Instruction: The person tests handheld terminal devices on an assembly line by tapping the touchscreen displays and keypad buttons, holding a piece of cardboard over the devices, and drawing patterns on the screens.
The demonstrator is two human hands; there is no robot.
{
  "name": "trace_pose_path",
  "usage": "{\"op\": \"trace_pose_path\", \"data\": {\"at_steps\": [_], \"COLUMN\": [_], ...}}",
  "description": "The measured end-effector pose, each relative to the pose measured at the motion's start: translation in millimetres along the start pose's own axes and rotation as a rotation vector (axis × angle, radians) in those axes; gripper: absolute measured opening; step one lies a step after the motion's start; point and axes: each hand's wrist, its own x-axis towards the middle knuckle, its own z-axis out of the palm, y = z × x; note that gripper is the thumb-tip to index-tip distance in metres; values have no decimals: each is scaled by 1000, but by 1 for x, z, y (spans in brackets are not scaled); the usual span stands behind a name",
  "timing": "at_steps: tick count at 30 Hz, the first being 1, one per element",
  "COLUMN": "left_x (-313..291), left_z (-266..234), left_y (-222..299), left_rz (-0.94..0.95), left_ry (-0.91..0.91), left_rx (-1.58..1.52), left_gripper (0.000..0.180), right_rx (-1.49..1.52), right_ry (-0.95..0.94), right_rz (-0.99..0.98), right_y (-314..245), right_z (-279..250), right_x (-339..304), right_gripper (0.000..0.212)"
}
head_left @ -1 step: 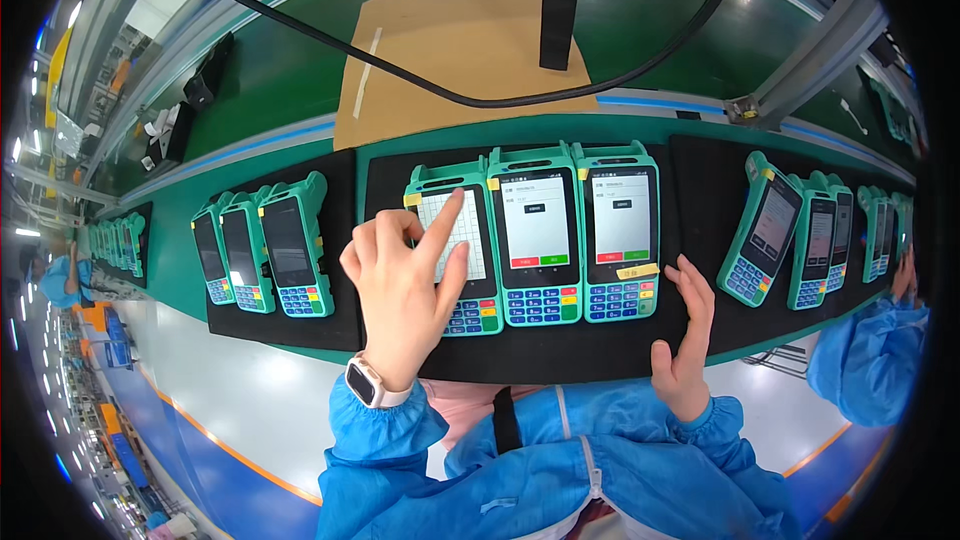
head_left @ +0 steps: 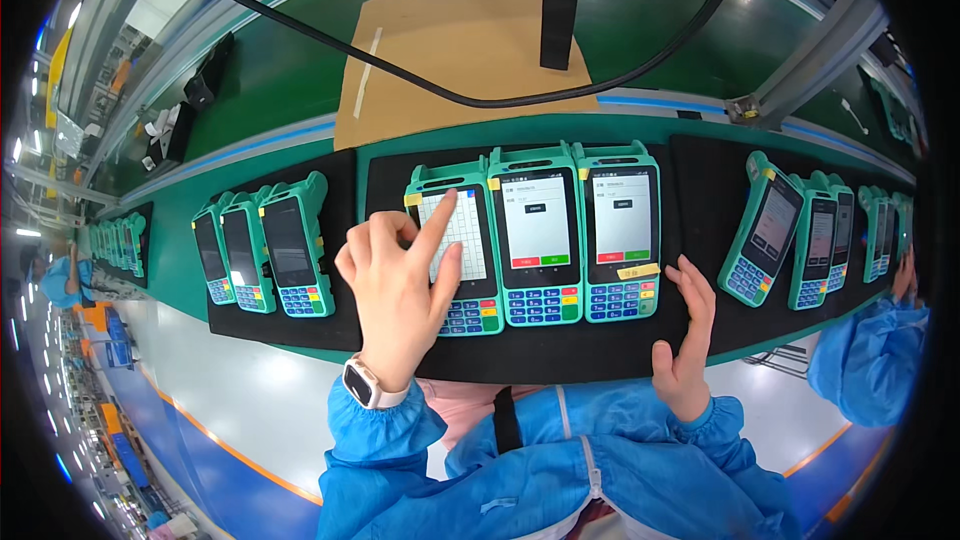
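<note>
Three green card payment terminals stand side by side in front of me. A grid fills the lit screen of the left terminal [head_left: 465, 240], with one blue cell at its top right. My left hand [head_left: 392, 275] is over that terminal, index finger stretched to the upper screen, the others loosely bent, holding nothing; it covers part of the keypad. The middle terminal [head_left: 538, 240] and right terminal [head_left: 622, 240] both show a white page with red and green buttons. A yellow label [head_left: 638, 271] is stuck on the right one. Beside it my right hand [head_left: 687, 340] rests with fingers apart, empty.
More terminals stand on the black mat [head_left: 240, 325] at left and to the right [head_left: 762, 230]. Behind lies a cardboard sheet [head_left: 450, 40], with a black cable [head_left: 400, 80] and a black post [head_left: 560, 10] above it. A co-worker's blue sleeve [head_left: 865, 360] is at far right.
My left hand has shifted slightly left, its index fingertip still at the upper screen. A blue cell now shows at the grid's top right. My right hand stays put.
</note>
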Motion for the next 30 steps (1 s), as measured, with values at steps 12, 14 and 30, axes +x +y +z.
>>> {"op": "trace_pose_path", "data": {"at_steps": [12, 14, 30], "left_x": [-13, -21, -62], "left_z": [-2, -3, -6], "left_y": [-18, -20, 4], "left_rz": [-12, -2, 48], "left_ry": [22, 5, -122], "left_rx": [57, 70, -2], "left_gripper": [41, 42, 46], "right_rx": [3, -2, 43], "right_ry": [17, 19, 46], "right_rz": [-19, -14, -16], "right_y": [3, 3, 6], "right_z": [1, 1, 2], "right_x": [-3, -3, -5], "right_gripper": [63, 64, 62]}}
